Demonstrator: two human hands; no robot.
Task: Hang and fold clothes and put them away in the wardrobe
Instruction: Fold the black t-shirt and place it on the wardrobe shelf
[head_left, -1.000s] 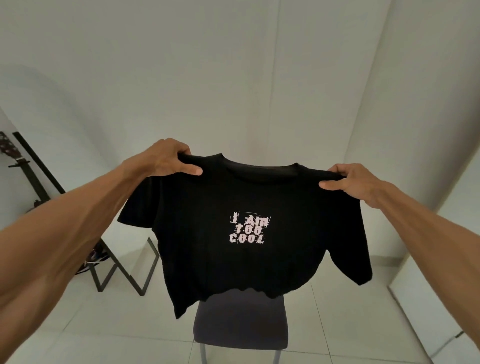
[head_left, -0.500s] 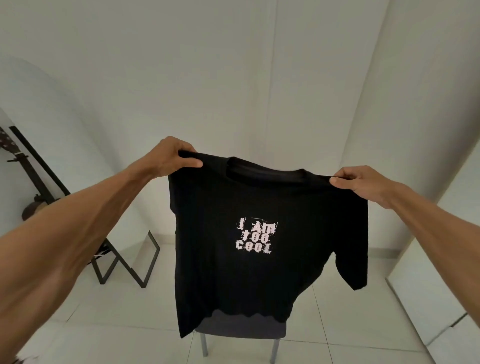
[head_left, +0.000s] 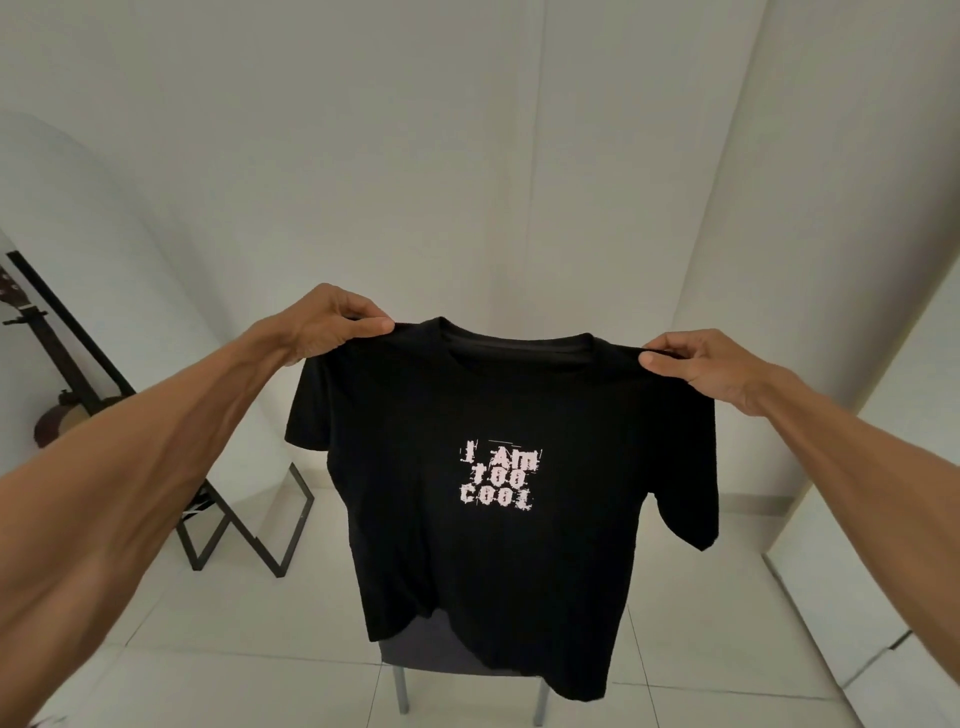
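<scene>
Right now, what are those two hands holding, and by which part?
A black T-shirt, held up by its shoulders: the left hand pinches the left shoulder seam, the right hand the right one, each beside the collar.

1. Hands: two. The left hand (head_left: 332, 322) and the right hand (head_left: 696, 366) each pinch one shoulder of the garment.
2. Garments: one black T-shirt (head_left: 415, 467), stretched between the two hands and hanging below them.
3. Printed lines: three, pale, on the shirt front, below and between the hands.
4. Chairs: one grey chair (head_left: 431, 649), well below the hands, partly hidden by the hem. Two metal legs are visible.
5. Guitars: one guitar (head_left: 57, 421), well out to the left of the left hand, partly hidden by the forearm.
6. Frames: one black metal frame (head_left: 249, 530) on the floor, below the left hand.
7. Cabinets: one white cabinet (head_left: 852, 597), below and to the right of the right hand. Door count cannot be told.
</scene>
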